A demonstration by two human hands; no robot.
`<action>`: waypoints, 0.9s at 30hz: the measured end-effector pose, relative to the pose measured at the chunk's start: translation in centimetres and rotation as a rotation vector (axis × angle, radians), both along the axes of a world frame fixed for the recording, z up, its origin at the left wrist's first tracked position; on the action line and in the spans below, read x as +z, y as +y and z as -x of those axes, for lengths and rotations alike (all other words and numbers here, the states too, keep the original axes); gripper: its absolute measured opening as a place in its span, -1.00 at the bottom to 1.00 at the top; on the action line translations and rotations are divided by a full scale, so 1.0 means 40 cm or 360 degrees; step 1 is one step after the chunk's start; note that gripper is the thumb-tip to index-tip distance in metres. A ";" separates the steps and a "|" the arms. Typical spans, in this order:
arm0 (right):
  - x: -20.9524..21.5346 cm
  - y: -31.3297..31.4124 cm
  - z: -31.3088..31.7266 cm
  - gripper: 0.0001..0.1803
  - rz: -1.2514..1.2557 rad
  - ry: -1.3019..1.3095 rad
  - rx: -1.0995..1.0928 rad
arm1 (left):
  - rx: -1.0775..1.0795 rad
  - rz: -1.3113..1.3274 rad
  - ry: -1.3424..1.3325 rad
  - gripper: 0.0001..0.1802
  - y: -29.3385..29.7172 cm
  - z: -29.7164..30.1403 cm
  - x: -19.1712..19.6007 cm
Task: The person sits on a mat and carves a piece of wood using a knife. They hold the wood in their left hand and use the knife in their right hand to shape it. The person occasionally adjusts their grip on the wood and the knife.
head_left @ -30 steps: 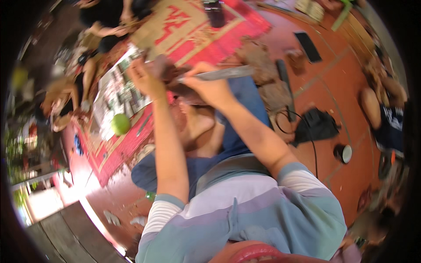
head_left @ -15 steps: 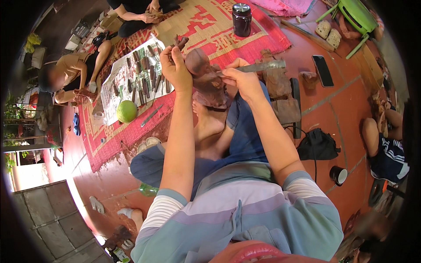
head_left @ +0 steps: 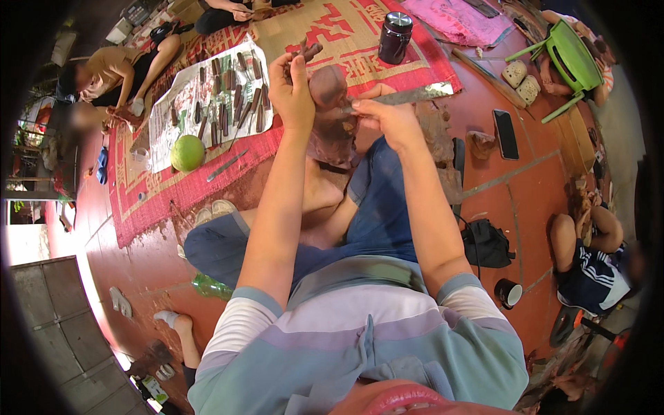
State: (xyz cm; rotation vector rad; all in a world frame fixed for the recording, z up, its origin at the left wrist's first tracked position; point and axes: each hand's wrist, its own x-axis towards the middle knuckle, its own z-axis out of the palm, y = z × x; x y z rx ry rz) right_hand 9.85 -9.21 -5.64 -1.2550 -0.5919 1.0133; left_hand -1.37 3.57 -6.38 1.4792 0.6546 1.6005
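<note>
The left hand (head_left: 290,86) grips the top of a brown wood carving (head_left: 330,111), propped over the crossed legs; the right hand (head_left: 387,114) is closed on a knife (head_left: 415,93), its blade at the carving. Best to brace the piece firmly and shave shallowly, away from the fingers.

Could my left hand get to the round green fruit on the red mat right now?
Probably not straight away: the left hand is gripping the brown carved wooden piece. The round green fruit lies unobstructed on the red patterned mat, off to the left.
</note>
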 end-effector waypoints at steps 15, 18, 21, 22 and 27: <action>-0.426 -0.236 -0.098 -0.84 0.0078 0.0528 -0.0411 | -0.0425 -0.0346 0.1607 -0.28 -0.428 0.213 -0.474; -0.416 -0.210 -0.080 -0.83 0.0091 0.0411 -0.0434 | -0.0770 -0.0183 0.1695 -0.45 -0.418 0.236 -0.484; -0.422 -0.198 -0.080 -0.84 0.0113 0.0255 -0.0414 | -0.0867 0.0298 0.1760 -0.56 -0.334 0.226 -0.423; -0.420 -0.198 -0.080 -0.84 0.0143 0.0212 -0.0429 | -0.0872 0.0452 0.1859 -0.58 -0.302 0.229 -0.394; -0.422 -0.199 -0.074 -0.85 0.0209 0.0120 -0.0458 | 0.0378 -0.0054 0.2031 -0.48 -0.226 0.209 -0.435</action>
